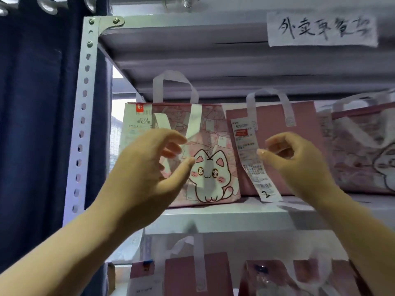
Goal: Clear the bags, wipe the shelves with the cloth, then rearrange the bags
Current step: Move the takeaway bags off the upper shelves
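Cat bag (210, 133) — on shelf (235, 218), behind L hand (147, 174).

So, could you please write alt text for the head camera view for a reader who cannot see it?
Two hands reach toward pink bags on a metal shelf: the left hand before a cat-print bag, the right hand beside a long receipt hanging on a plain pink bag, fingers loosely curled. More bags sit on the shelf below.

Matt metal shelf (224, 218), glossy cat-print bag (215, 133) (thin paper receipt (250, 159) nearby).
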The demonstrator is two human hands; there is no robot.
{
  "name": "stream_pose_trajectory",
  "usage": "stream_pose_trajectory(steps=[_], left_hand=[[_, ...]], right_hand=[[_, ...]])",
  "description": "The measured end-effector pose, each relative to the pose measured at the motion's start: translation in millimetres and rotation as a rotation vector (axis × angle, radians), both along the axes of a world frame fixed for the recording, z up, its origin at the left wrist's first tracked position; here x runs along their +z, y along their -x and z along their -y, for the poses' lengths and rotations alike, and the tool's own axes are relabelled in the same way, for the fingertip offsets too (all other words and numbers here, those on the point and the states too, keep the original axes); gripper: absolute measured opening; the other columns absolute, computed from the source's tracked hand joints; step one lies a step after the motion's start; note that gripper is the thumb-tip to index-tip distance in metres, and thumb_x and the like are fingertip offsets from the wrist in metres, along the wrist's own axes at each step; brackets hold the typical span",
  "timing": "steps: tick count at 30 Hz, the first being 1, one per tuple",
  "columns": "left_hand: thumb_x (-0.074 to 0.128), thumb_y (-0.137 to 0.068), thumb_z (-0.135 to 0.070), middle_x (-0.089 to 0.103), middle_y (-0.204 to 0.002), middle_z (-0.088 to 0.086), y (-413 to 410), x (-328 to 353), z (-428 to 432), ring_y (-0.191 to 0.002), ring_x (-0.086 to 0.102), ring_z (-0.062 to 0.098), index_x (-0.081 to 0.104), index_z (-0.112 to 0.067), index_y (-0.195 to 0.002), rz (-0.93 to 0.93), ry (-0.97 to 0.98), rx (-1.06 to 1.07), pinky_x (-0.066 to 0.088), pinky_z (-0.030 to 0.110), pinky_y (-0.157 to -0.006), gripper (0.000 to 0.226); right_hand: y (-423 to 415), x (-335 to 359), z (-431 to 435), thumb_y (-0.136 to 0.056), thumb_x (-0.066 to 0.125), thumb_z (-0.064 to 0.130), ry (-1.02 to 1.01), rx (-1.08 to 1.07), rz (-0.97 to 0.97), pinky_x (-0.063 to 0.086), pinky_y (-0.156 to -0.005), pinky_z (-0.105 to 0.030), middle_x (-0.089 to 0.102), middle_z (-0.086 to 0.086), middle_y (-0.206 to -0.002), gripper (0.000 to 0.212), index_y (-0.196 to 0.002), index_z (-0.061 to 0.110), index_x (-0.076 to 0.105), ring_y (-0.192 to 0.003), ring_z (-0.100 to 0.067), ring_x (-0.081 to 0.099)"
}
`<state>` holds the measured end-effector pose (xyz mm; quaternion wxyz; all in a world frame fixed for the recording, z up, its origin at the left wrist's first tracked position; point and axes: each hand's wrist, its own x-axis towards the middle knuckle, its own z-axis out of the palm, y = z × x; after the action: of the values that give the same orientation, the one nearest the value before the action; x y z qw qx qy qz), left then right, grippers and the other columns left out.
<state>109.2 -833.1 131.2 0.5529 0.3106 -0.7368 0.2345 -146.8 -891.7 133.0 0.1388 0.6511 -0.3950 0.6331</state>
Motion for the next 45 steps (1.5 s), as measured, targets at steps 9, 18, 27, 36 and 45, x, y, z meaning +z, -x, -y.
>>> stream_pose_trajectory(steps=[9, 18, 27, 36, 45], left_hand=[[0.051, -0.077, -0.049, 0.056, -0.099, -0.014, 82, 1, 33, -0.085, 0.052, 0.0, 0.059, -0.025, -0.108, 0.116, -0.017, -0.012, 0.041, 0.01, -0.069, 0.04], [0.048, -0.085, -0.055, 0.029, -0.149, -0.008, 139, 1, 82, -0.137, 0.014, 0.019, 0.036, -0.032, -0.138, 0.252, -0.124, 0.394, 0.017, 0.04, -0.113, 0.059], [0.036, -0.091, -0.035, 0.02, -0.15, -0.021, 148, 0, 105, -0.139, 0.005, 0.023, 0.042, -0.041, -0.132, 0.466, -0.17, 0.741, -0.008, 0.055, -0.1, 0.042], [0.034, -0.089, -0.032, 0.052, -0.127, -0.005, 142, -6, 112, -0.126, 0.031, 0.029, 0.063, -0.022, -0.111, 0.514, -0.054, 0.779, 0.033, 0.043, -0.1, 0.038], [0.029, -0.091, -0.031, 0.052, -0.128, -0.002, 131, -5, 119, -0.127, 0.031, 0.029, 0.06, -0.019, -0.118, 0.536, -0.041, 0.726, 0.035, 0.04, -0.101, 0.043]], right_hand=[[97, 0, -10, -0.081, 0.07, 0.036, -0.021, -0.283, -0.071, 0.043, -0.069, -0.022, 0.057, 0.013, -0.091, 0.027, -0.101, 0.027, 0.054, -0.082, -0.007, 0.056], [157, 24, 14, -0.086, 0.063, 0.021, -0.408, -0.25, -0.22, 0.046, -0.052, -0.017, 0.061, 0.015, -0.064, 0.022, -0.078, 0.041, 0.06, -0.059, 0.0, 0.057], [175, 31, 50, -0.082, 0.05, 0.0, -0.575, -0.261, -0.07, 0.049, -0.062, -0.034, 0.06, -0.02, -0.072, 0.016, -0.068, -0.002, 0.057, -0.072, -0.031, 0.059], [185, 26, 53, -0.088, 0.05, 0.006, -0.575, -0.124, 0.069, 0.056, -0.064, -0.044, 0.064, -0.024, -0.091, 0.014, -0.098, -0.002, 0.057, -0.079, -0.039, 0.063], [173, 28, 63, -0.094, 0.046, 0.006, -0.608, -0.121, 0.112, 0.044, -0.031, -0.023, 0.058, -0.013, -0.076, 0.014, -0.081, 0.01, 0.05, -0.052, -0.027, 0.061]])
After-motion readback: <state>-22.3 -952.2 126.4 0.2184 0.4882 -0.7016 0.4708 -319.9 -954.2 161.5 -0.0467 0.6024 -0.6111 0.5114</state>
